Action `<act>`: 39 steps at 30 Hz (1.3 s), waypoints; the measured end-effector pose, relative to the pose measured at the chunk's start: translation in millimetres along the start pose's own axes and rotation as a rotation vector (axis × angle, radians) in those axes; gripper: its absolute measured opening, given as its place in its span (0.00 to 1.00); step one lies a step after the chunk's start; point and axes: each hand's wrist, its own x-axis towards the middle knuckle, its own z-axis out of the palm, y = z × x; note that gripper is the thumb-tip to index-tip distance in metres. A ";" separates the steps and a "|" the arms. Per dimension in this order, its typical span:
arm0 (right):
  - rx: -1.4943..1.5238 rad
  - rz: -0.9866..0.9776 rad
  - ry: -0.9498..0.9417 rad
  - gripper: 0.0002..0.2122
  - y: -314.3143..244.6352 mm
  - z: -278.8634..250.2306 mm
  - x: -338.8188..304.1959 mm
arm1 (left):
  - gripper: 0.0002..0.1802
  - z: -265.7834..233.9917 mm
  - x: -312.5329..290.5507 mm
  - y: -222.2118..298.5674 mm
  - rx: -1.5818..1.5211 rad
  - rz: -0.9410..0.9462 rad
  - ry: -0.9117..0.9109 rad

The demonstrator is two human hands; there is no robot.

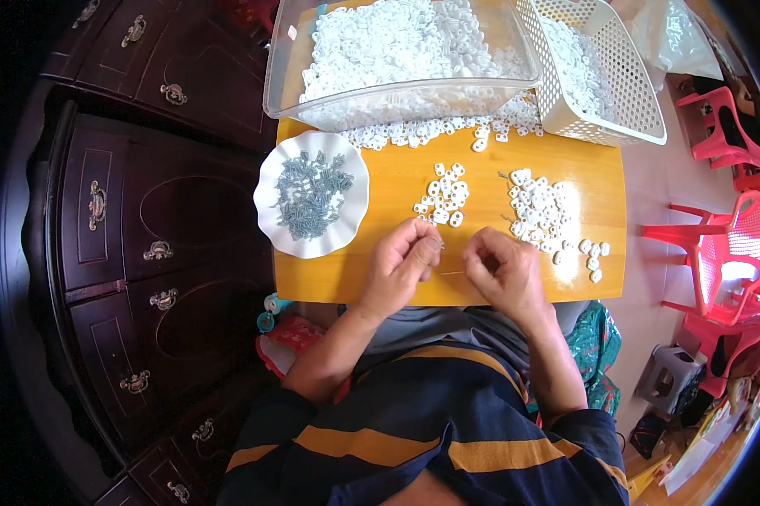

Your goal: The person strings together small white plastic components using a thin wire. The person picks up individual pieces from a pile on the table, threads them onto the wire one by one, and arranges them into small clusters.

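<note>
My left hand (405,260) is raised over the near edge of the table, thumb and fingertips pinched together. A tiny bit shows at its fingertips, too small to name. To its right, my right hand (508,271) has its fingers curled in against the thumb; whatever they hold, if anything, is hidden. Just beyond the left hand lies a small cluster of white plastic two-hole pieces (443,196). A larger pile of similar white pieces (540,207) spreads beyond the right hand. Left of them is a white scalloped plate (267,198) of small grey thin pieces (312,194).
A clear plastic bin (414,91) heaped with white pieces stands at the back of the yellow wooden table (388,177). Beside it is a white perforated basket (603,126) with more. Dark wooden cabinets (177,219) border the left; red plastic chairs (717,240) stand right.
</note>
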 end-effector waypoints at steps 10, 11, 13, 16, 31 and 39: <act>-0.481 -0.162 0.275 0.05 26.2 3.8 31.2 | 0.10 -2.0 -7.7 -9.6 -0.035 -0.032 -0.022; -0.490 -0.167 0.293 0.04 25.3 4.1 30.6 | 0.10 -2.2 -8.2 -10.0 -0.029 -0.012 -0.020; -0.499 -0.173 0.309 0.03 22.4 3.3 27.0 | 0.10 -2.9 -8.7 -10.2 -0.023 0.007 -0.017; -0.408 -0.142 0.348 0.04 11.0 -2.1 12.2 | 0.09 -3.4 -9.6 -9.0 0.046 0.034 -0.007; 0.765 0.306 -0.085 0.05 10.8 6.7 -36.1 | 0.08 18.6 -8.7 16.2 0.529 0.340 -0.094; 0.700 0.251 0.004 0.02 16.4 3.7 -35.9 | 0.08 23.3 -5.9 9.9 0.524 0.285 -0.120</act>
